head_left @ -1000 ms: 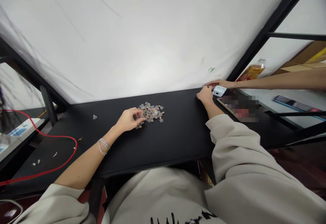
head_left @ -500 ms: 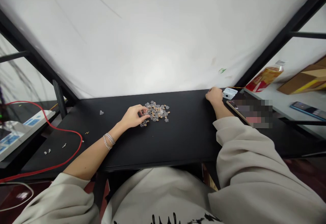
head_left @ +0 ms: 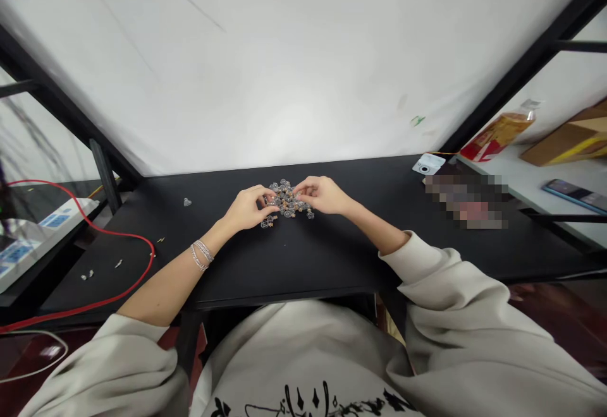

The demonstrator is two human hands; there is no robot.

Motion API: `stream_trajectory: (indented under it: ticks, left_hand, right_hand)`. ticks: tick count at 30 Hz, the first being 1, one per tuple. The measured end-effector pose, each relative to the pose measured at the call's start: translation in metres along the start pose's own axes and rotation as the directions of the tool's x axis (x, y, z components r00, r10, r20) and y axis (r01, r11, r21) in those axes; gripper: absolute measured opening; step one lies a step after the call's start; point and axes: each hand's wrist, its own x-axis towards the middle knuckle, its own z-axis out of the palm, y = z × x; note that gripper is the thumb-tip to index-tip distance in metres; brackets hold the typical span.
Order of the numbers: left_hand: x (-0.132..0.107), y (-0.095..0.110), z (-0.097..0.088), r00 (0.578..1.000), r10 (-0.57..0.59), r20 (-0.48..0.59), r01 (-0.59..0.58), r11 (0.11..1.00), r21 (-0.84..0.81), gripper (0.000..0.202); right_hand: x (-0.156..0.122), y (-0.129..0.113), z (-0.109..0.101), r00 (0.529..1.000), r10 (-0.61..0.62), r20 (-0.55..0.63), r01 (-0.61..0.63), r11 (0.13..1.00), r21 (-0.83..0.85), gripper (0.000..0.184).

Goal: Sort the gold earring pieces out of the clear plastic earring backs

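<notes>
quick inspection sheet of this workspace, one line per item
surface: black tabletop, small bits at its left end
job's things: pile of small clear pieces with gold-coloured parts, between the hands; a lone clear piece lies apart to the left
clutter: small pale bits at left; light-blue device with a round lens and a pixelated item at right
hands: left hand and right hand at opposite sides of the pile; grip unclear
cables: red cable loops over the left end; white cable at lower left
surroundings: white wall behind; bottle, cardboard box, phone at right
</notes>
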Motion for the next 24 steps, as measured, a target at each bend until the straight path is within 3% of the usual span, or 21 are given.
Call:
stream_trajectory:
  ticks: [5,9,12,24]
  left_hand:
    - [-0.001,0.002,0.001,1.000,0.026,0.006,-0.026,1.000,-0.017,0.035]
    - [-0.002,0.008,0.001,0.995,0.099,-0.005,-0.099,0.994,-0.036,0.033]
    - [-0.003,0.014,0.002,0.990,0.142,-0.020,-0.143,0.988,-0.051,0.032]
    - [-0.006,0.016,0.008,0.977,0.198,-0.081,-0.203,0.978,-0.057,0.029]
  right_hand:
    - [-0.004,0.005,0.018,0.998,0.055,0.013,-0.056,0.975,0.215,0.024]
    - [-0.007,-0.003,0.017,0.979,0.135,0.154,-0.190,0.880,0.435,0.039]
    - [-0.010,-0.010,0.017,0.978,0.130,0.166,-0.200,0.817,0.541,0.049]
    - [-0.012,-0.009,0.024,0.982,0.080,0.170,-0.170,0.765,0.622,0.051]
